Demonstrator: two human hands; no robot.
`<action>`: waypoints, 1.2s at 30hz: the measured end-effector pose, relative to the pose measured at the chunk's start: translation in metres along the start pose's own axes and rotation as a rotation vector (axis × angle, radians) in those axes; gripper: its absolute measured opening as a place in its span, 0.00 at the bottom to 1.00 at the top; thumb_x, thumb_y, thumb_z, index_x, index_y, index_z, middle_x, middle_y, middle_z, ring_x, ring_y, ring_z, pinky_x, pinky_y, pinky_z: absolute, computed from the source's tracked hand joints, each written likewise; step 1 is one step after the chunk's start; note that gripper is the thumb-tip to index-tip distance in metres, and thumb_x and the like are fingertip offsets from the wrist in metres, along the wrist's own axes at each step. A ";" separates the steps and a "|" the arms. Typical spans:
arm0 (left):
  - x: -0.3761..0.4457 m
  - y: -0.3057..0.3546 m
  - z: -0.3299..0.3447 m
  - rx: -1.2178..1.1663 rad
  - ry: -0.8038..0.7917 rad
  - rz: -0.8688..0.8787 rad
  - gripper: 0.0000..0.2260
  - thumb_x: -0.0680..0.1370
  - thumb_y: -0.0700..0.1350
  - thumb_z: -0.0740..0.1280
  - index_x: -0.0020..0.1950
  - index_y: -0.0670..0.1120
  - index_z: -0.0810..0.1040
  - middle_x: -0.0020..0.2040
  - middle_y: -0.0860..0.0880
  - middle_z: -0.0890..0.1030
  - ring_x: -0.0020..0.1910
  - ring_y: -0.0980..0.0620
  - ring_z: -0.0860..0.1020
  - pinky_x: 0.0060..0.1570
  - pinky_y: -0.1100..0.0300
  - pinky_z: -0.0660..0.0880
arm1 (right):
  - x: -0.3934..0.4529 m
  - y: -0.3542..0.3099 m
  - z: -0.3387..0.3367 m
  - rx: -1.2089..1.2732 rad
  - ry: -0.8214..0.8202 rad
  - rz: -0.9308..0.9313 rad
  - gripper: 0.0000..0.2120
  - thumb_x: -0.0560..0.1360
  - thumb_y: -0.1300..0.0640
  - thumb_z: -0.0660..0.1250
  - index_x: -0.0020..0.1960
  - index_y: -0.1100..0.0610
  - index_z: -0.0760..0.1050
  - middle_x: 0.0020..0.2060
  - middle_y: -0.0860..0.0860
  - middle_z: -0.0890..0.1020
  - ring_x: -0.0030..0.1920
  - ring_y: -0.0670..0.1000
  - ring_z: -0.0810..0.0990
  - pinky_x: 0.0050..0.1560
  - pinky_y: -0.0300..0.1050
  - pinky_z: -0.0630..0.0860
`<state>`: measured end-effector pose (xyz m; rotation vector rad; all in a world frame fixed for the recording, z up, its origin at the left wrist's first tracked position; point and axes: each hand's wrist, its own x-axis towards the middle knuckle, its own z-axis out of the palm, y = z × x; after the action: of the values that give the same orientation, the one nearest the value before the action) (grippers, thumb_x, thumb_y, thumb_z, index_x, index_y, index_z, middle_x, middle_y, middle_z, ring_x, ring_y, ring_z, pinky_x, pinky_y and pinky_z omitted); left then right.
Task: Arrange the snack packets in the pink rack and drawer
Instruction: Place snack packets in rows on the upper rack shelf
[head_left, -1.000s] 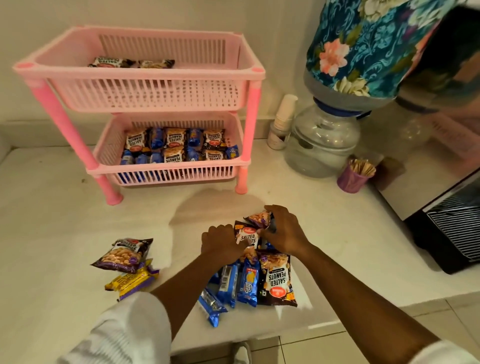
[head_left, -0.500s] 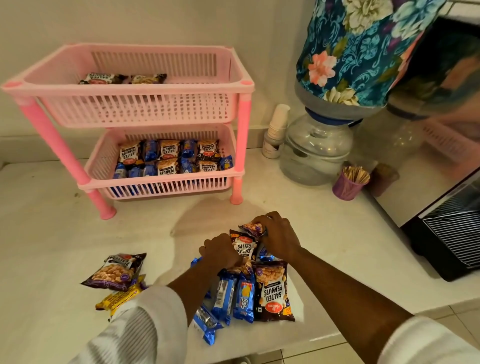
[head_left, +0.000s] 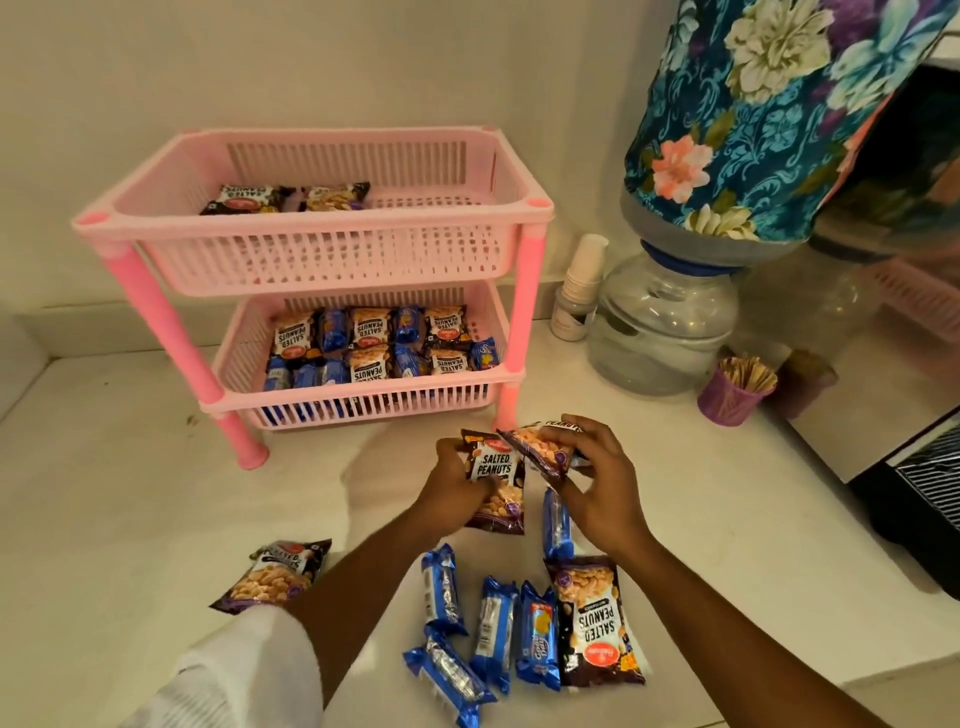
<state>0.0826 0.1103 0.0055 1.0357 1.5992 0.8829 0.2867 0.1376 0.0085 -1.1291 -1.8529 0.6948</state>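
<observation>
Pickup step, I'd say: left hand (head_left: 457, 483) has its grip clenched on a salted peanuts pkt (head_left: 496, 480), right hand (head_left: 597, 478) pinches a second peanuts pkt (head_left: 540, 449), both lifted just above the counter (head_left: 156, 509). Pink rack (head_left: 311, 218) stands straight ahead of the grips and up. Top tray holds only two pkts at its back left (head_left: 285, 197), so lots of free room there; lower tray (head_left: 363, 348) looks nearly full.

Next move prob. calls for a forward lift over the top tray's front rim w/o clipping it. Path ahead is open.

Below the grips, toward the person: blue biscuit pkts (head_left: 493, 623) and another peanuts pkt (head_left: 597, 618), close to the counter edge. One more peanuts pkt (head_left: 275, 574) lies left of the left forearm. Bottle and cup sit well right.
</observation>
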 end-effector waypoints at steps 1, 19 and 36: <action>-0.005 0.005 -0.007 -0.078 -0.034 0.044 0.31 0.76 0.38 0.71 0.70 0.54 0.55 0.53 0.51 0.82 0.46 0.58 0.81 0.40 0.68 0.79 | 0.002 -0.008 0.001 0.007 -0.003 -0.053 0.24 0.71 0.65 0.76 0.64 0.49 0.81 0.66 0.48 0.75 0.68 0.50 0.74 0.58 0.43 0.80; -0.048 0.034 -0.115 -0.587 -0.265 -0.029 0.28 0.78 0.66 0.60 0.64 0.47 0.79 0.62 0.39 0.81 0.61 0.39 0.80 0.59 0.40 0.77 | 0.054 -0.107 0.061 0.210 -0.205 -0.430 0.14 0.70 0.73 0.68 0.41 0.56 0.84 0.60 0.46 0.83 0.72 0.53 0.71 0.68 0.57 0.71; -0.090 0.167 -0.178 -0.307 -0.020 0.478 0.20 0.72 0.49 0.74 0.63 0.53 0.77 0.57 0.47 0.84 0.58 0.44 0.82 0.57 0.44 0.78 | 0.124 -0.229 0.042 0.815 -0.321 0.069 0.19 0.79 0.45 0.68 0.63 0.57 0.80 0.57 0.58 0.85 0.60 0.60 0.83 0.63 0.59 0.78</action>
<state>-0.0433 0.0780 0.2308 1.2160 1.1624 1.3844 0.1206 0.1462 0.2125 -0.5592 -1.5184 1.5600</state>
